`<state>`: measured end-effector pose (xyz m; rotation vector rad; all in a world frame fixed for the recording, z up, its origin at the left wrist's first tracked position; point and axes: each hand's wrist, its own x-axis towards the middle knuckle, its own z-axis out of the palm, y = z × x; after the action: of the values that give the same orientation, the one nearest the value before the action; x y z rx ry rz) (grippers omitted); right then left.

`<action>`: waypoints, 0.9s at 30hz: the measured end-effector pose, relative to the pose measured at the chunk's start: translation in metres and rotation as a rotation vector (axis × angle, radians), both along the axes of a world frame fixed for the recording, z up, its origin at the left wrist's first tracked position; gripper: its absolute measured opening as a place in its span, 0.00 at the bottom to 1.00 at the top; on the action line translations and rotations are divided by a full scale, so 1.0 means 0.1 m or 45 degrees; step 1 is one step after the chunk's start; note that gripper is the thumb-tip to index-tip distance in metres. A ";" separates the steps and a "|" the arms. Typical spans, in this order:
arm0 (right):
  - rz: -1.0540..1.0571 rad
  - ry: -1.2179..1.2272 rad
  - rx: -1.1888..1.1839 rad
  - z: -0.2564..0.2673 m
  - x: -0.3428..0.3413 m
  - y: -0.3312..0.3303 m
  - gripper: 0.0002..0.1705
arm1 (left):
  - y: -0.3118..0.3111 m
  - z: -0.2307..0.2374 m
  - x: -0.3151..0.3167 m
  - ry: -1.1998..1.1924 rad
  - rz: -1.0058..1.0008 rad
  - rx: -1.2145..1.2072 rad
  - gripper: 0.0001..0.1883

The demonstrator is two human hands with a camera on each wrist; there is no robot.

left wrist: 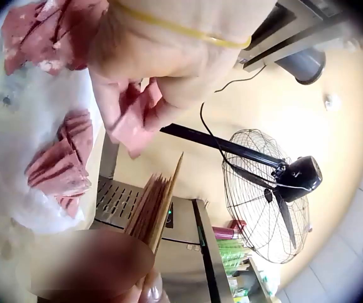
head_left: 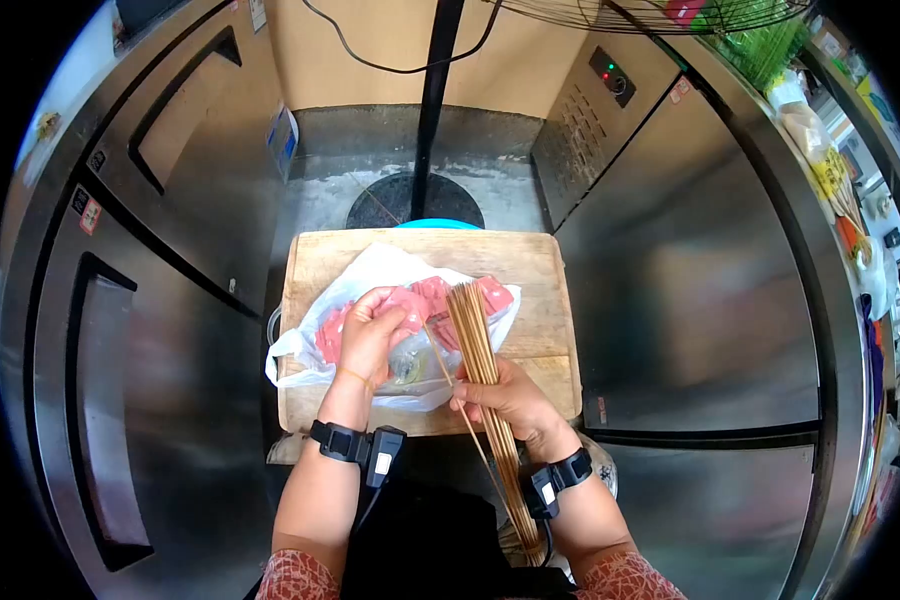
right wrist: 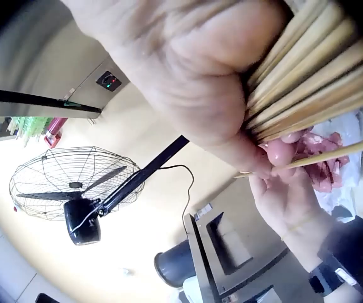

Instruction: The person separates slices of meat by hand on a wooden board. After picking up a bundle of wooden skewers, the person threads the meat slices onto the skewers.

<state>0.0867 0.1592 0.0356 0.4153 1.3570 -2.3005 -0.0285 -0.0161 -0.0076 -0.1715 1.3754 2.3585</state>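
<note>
My left hand (head_left: 366, 345) pinches a slice of pink meat (left wrist: 134, 120) between thumb and fingers, above a white plastic bag (head_left: 305, 345). My right hand (head_left: 510, 395) grips a thick bundle of bamboo skewers (head_left: 478, 345). Between its thumb and fingertips it also pinches one single skewer (head_left: 440, 350), set apart from the bundle. That skewer's pointed tip reaches up close to the meat in the left hand. More folded pink meat slices (head_left: 495, 294) lie on the bag, on both sides of the left hand.
The bag lies on a wooden cutting board (head_left: 545, 330). Steel cabinets stand left (head_left: 190, 350) and right (head_left: 690, 260). A black pole (head_left: 438, 110) rises behind the board from a round base, carrying a wire-caged fan (left wrist: 266, 196). A blue rim (head_left: 438, 224) shows past the board's far edge.
</note>
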 end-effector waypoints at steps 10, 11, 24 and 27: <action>0.026 -0.023 0.057 0.01 -0.01 -0.03 0.14 | 0.00 0.14 -0.09 0.145 -0.012 -0.100 0.16; 0.018 -0.024 0.063 0.01 -0.01 -0.03 0.14 | -0.01 0.13 -0.11 0.161 -0.030 -0.105 0.16; 0.001 -0.030 0.108 0.01 -0.04 -0.03 0.13 | -0.10 0.23 -0.09 0.128 -0.236 0.009 0.08; 0.018 -0.018 0.121 0.01 -0.04 -0.03 0.13 | -0.08 0.19 -0.09 0.130 -0.174 -0.015 0.07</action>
<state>0.0824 0.1562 0.0363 0.4492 1.4621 -2.2236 -0.0372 -0.0246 0.0118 0.0396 1.4010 2.2745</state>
